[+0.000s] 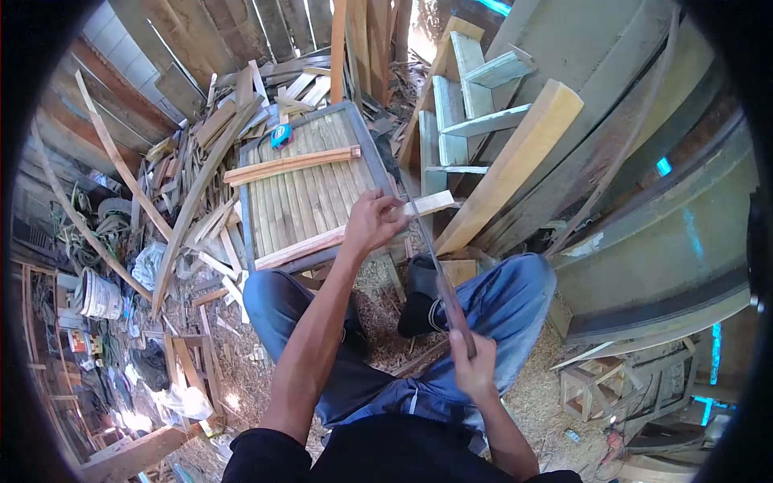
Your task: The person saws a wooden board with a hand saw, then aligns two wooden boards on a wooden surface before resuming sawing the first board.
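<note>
My right hand [475, 366] is wrapped round the handle of a handsaw [448, 298], over my right thigh. The saw's thin blade, seen nearly edge-on, runs up and forward and crosses a pale wooden strip [431, 204] near its right end. My left hand [374, 221] is closed on that strip just left of the blade. The strip lies along the near edge of a slatted, grey-framed panel [298, 208] and juts out past its right side. Farther back on the panel rest a reddish wooden piece [294, 165] and a blue tape measure [281, 135].
Scrap wood [217, 125] is heaped behind and left of the panel. A thick board [515, 165] leans at the right, beside a pale green wooden frame [463, 121]. Sawdust [374, 286] covers the floor. A white bucket [101, 294] stands far left, a small wooden frame [596, 386] lower right.
</note>
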The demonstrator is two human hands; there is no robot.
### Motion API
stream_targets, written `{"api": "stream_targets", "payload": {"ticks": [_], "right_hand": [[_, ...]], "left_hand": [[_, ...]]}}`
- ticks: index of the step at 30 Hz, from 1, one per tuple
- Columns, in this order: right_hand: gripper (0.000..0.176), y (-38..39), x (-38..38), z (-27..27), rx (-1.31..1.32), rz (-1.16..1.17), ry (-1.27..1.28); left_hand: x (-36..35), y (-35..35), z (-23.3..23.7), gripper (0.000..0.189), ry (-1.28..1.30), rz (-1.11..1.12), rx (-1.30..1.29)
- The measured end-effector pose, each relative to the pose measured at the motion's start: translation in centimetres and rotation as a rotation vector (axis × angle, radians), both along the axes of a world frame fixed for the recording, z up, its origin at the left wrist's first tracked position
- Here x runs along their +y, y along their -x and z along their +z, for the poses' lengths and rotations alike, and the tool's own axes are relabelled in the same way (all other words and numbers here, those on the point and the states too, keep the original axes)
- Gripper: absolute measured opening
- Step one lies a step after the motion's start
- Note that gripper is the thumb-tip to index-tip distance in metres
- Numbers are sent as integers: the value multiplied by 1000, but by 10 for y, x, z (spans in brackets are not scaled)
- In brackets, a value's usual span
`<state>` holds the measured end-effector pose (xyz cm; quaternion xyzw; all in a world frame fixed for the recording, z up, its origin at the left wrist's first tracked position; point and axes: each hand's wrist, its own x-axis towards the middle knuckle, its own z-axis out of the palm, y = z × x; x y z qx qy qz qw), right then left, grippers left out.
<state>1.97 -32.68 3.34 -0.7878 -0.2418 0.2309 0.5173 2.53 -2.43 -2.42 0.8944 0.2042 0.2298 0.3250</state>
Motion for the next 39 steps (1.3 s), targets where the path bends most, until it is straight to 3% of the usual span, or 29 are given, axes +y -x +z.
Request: {"api": "stream_targets", "payload": {"ticks": [5, 6, 8, 13, 15, 17, 25, 39], "right_hand": [[46, -44, 100, -20, -92, -17, -57], [48, -46, 103, -12, -99, -17, -36], [50, -42, 95, -10, -117, -6, -2], [50, -47, 92, -25, 29, -75, -39], [51, -50, 87, -43, 60, -65, -60], [51, -59, 83, -52, 309, -65, -184], [51, -58, 84, -49, 223, -38, -172], [48, -57, 86, -27, 370, -28, -196]], "left_hand": [[3, -7, -8, 30, -100, 26, -101], [6, -7, -8, 32, -13, 27, -77], [0, -2, -5, 34, 87, 38, -63], [-6, -4, 1, 36, -186, 54, -6], [-4, -3, -4, 37, -158, 62, -37], [-5, -4, -2, 37, -222, 42, -53], [-6, -2, -4, 34, -159, 49, -58], [-4, -3, -1, 36, -96, 29, -124]]}}
